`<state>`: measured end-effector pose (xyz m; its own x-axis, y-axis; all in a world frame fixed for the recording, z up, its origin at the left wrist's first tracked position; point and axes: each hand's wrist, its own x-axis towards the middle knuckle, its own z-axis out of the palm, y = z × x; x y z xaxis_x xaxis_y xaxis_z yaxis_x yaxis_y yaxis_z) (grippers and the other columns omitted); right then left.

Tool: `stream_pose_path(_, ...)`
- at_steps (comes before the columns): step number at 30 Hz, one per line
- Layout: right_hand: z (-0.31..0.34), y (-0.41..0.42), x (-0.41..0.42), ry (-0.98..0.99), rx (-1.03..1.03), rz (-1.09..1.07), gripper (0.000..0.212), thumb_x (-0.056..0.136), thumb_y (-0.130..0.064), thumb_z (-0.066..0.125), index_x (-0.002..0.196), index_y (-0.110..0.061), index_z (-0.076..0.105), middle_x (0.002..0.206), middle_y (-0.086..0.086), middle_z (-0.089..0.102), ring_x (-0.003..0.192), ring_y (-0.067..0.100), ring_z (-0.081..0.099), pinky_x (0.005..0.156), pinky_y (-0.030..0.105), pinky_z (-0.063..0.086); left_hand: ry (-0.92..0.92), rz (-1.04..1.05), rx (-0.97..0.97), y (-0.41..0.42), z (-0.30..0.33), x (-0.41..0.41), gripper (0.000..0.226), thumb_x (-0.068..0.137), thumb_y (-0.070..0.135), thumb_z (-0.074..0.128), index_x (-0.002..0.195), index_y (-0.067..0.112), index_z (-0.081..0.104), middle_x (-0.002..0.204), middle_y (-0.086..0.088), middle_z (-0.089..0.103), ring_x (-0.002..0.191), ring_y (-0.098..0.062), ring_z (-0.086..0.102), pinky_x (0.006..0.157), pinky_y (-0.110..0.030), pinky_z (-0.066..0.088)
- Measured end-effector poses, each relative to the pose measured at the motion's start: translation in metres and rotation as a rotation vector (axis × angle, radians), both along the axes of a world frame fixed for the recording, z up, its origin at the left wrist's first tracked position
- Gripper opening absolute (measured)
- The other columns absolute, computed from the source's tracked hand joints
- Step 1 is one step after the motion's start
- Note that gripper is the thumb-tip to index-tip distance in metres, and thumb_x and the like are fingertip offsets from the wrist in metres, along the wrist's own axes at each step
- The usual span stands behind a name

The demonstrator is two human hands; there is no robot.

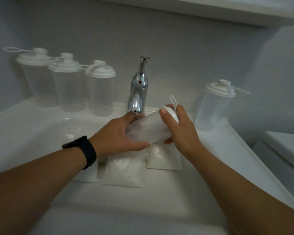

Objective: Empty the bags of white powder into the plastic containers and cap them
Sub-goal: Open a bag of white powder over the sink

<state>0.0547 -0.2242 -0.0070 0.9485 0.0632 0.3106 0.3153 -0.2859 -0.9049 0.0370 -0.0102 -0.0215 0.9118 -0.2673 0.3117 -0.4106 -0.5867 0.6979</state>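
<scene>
A clear plastic container [149, 128] lies tilted on its side above the sink, held between both hands. My left hand [119, 134] grips its base end. My right hand [180, 126] grips the white lid [172, 114] at its other end, thumb over the rim, with the lid's loop strap sticking up. Below the hands, bags of white powder lie in the basin: one [126, 170] in the middle, another [163, 158] to its right, and a third [90, 173] partly hidden under my left wrist.
Three capped empty containers [68, 85] stand on the sink ledge at the back left. Another capped container [214, 106] stands at the back right. A chrome faucet [138, 89] rises just behind the hands. The white sink rim [41, 119] surrounds the basin; a toilet lid [287, 146] sits far right.
</scene>
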Motion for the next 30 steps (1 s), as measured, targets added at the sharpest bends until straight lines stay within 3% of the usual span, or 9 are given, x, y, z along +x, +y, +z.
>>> stream_pose_path(2,0.000,0.001,0.001,-0.027,-0.057,-0.050,0.033,0.094,-0.062,0.057,0.112,-0.035,0.058,0.107,-0.006,0.064,0.095,0.015,0.068,0.057,0.034,0.061,-0.029,0.028,0.105,-0.007,0.002,-0.003,0.080,0.072,0.052,0.088,0.138,0.041,0.045,0.120,0.020,0.062,0.105,0.005,0.061,0.085,-0.010,0.049)
stream_pose_path(5,0.001,0.004,0.005,-0.116,-0.186,-0.127,0.046,0.085,-0.081,0.047,0.104,-0.041,0.057,0.098,-0.012,0.065,0.093,0.013,0.067,0.072,0.047,0.062,-0.100,0.120,0.272,-0.022,0.004,-0.007,0.082,0.071,0.057,0.084,0.139,0.041,0.040,0.118,0.013,0.063,0.101,-0.013,0.065,0.088,-0.036,0.056)
stream_pose_path(11,0.010,-0.001,0.001,-0.158,-0.225,-0.186,0.054,0.081,-0.085,0.043,0.091,-0.036,0.062,0.081,-0.012,0.066,0.079,0.013,0.068,0.068,0.049,0.062,-0.050,0.038,0.196,-0.019,0.010,-0.011,0.082,0.071,0.048,0.088,0.139,0.037,0.044,0.113,0.014,0.061,0.096,-0.007,0.063,0.088,-0.029,0.055)
stream_pose_path(16,0.011,0.003,-0.005,-0.172,-0.220,-0.125,0.055,0.082,-0.086,0.041,0.088,-0.035,0.061,0.074,-0.007,0.065,0.072,0.017,0.069,0.066,0.051,0.060,-0.023,0.002,0.170,-0.005,0.016,-0.013,0.080,0.071,0.038,0.090,0.140,0.036,0.048,0.110,0.017,0.060,0.088,0.005,0.060,0.073,-0.005,0.044)
stream_pose_path(23,0.013,0.002,-0.011,-0.198,-0.231,-0.060,0.056,0.085,-0.082,0.035,0.097,-0.032,0.059,0.082,-0.009,0.065,0.082,0.014,0.067,0.072,0.052,0.060,0.045,-0.035,0.082,0.001,0.018,-0.017,0.085,0.071,0.031,0.092,0.144,0.037,0.049,0.111,0.014,0.062,0.085,-0.004,0.065,0.075,-0.012,0.052)
stream_pose_path(27,0.011,0.002,-0.013,-0.143,-0.261,-0.021,0.055,0.082,-0.083,0.034,0.099,-0.036,0.056,0.085,-0.008,0.066,0.084,0.014,0.067,0.074,0.053,0.060,0.113,-0.051,0.069,0.004,0.017,-0.017,0.080,0.071,0.028,0.093,0.139,0.037,0.053,0.091,0.013,0.063,0.071,-0.004,0.065,0.066,-0.013,0.049)
stream_pose_path(30,0.012,0.004,-0.014,-0.141,-0.250,-0.024,0.053,0.083,-0.081,0.035,0.098,-0.035,0.055,0.084,-0.008,0.065,0.082,0.014,0.066,0.073,0.053,0.059,0.144,-0.069,0.051,0.007,0.018,-0.015,0.078,0.070,0.028,0.094,0.136,0.037,0.055,0.103,0.011,0.066,0.081,-0.012,0.069,0.076,-0.022,0.057)
